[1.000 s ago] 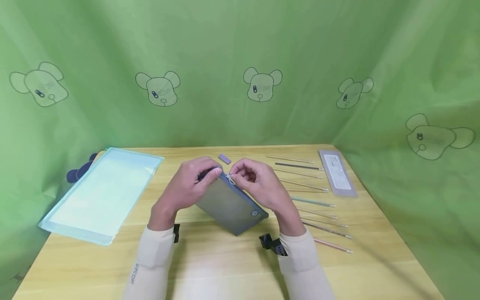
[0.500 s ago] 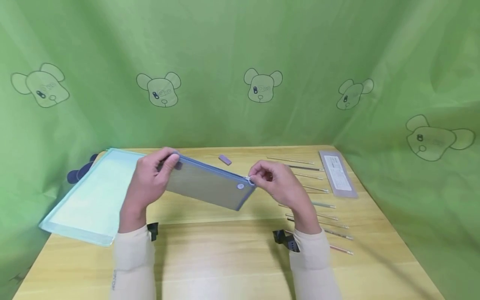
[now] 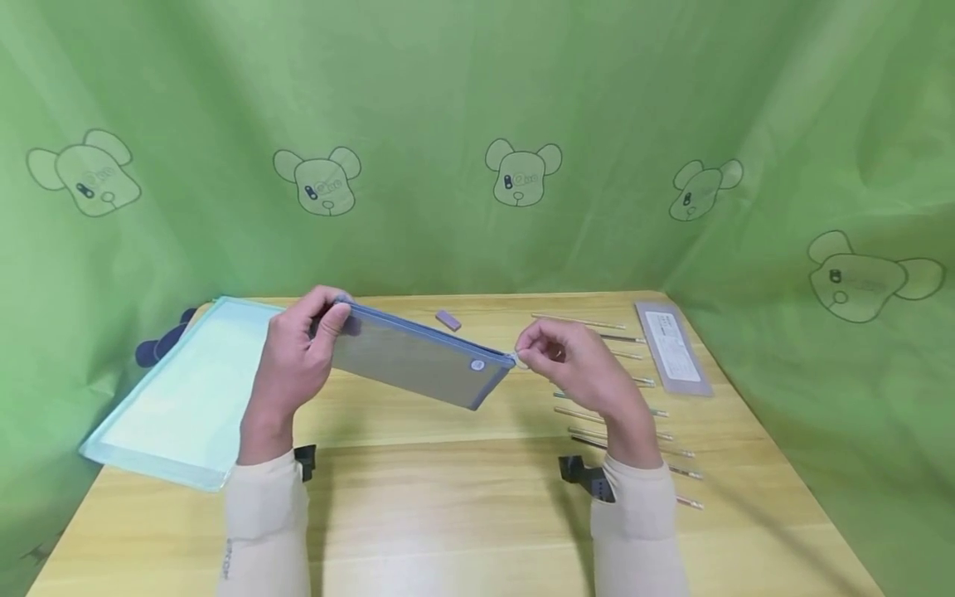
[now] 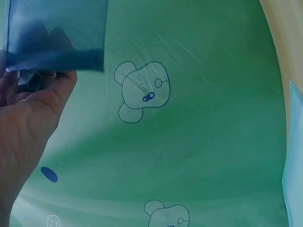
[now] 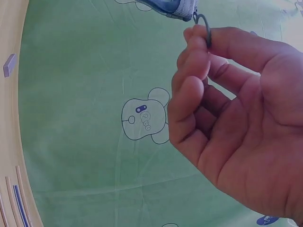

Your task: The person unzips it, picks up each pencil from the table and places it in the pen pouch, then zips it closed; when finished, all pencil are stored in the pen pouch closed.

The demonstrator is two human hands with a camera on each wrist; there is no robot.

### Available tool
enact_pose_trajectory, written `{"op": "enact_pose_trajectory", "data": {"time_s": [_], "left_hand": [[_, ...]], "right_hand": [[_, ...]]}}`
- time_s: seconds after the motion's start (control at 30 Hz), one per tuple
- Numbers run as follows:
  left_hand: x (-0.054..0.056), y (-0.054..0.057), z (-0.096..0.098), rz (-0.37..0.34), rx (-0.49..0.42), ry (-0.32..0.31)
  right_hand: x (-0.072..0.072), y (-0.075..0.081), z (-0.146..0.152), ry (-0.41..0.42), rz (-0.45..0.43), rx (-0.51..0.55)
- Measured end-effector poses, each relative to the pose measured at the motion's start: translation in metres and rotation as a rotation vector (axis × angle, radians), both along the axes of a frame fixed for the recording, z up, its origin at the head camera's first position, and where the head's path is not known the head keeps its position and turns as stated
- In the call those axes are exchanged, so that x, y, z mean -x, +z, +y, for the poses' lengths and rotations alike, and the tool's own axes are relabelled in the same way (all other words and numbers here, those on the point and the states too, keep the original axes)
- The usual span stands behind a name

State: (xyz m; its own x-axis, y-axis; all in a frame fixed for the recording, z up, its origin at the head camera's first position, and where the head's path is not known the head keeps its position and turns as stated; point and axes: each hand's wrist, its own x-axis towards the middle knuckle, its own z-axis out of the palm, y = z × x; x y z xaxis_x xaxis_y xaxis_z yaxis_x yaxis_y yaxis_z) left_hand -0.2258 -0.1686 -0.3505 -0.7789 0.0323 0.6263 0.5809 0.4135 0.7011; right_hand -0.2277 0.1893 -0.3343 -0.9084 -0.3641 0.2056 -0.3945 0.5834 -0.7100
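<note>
A grey see-through zipper pouch (image 3: 418, 358) with blue edging and a small round label is held up above the table, its right end lower. My left hand (image 3: 293, 365) grips its upper left corner between thumb and fingers. In the left wrist view, the pouch's mesh (image 4: 61, 28) covers part of the fingers. At the other end, my right hand (image 3: 582, 369) pinches the zipper's pull ring (image 5: 204, 28) between thumb and index finger. The slider sits at the pouch's right corner in the head view.
A light blue document pouch (image 3: 182, 390) lies at the left, by a dark blue object (image 3: 160, 344). A purple eraser (image 3: 448, 320) is at the back. Several pencils (image 3: 622, 414) lie in a row at the right, beside a labelled grey packet (image 3: 674, 348). Green curtains surround the table.
My left hand has moved left and my right hand right, with the pull ring travelling along the zipper to the right end. The pouch has swung up towards level.
</note>
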Motion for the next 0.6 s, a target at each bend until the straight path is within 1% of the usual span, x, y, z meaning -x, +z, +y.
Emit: {"op": "enact_pose_trajectory", "data": {"time_s": [0.2,0.3,0.4,0.43,0.5,0.57,0.6], "left_hand": [[0.001,-0.001,0.004,-0.005,-0.009,0.000],[0.002,0.000,0.008,-0.009,-0.014,-0.015],[0.001,0.002,0.013,-0.032,-0.012,-0.028],[0.001,0.002,0.015,-0.050,-0.013,-0.031],[0.000,0.003,0.017,-0.097,-0.011,-0.027],[-0.001,0.005,0.017,-0.175,-0.026,-0.047],[-0.002,0.006,0.016,-0.223,-0.036,-0.066]], "right_hand": [[-0.003,0.001,-0.009,-0.009,0.047,-0.019],[-0.006,0.000,-0.023,0.039,0.079,-0.037],[-0.006,-0.004,-0.041,0.097,0.123,-0.088],[-0.005,-0.006,-0.047,0.105,0.143,-0.108],[-0.005,-0.008,-0.055,0.080,0.189,-0.136],[-0.004,-0.011,-0.059,0.029,0.244,-0.144],[-0.005,-0.011,-0.060,0.004,0.268,-0.147]]}}
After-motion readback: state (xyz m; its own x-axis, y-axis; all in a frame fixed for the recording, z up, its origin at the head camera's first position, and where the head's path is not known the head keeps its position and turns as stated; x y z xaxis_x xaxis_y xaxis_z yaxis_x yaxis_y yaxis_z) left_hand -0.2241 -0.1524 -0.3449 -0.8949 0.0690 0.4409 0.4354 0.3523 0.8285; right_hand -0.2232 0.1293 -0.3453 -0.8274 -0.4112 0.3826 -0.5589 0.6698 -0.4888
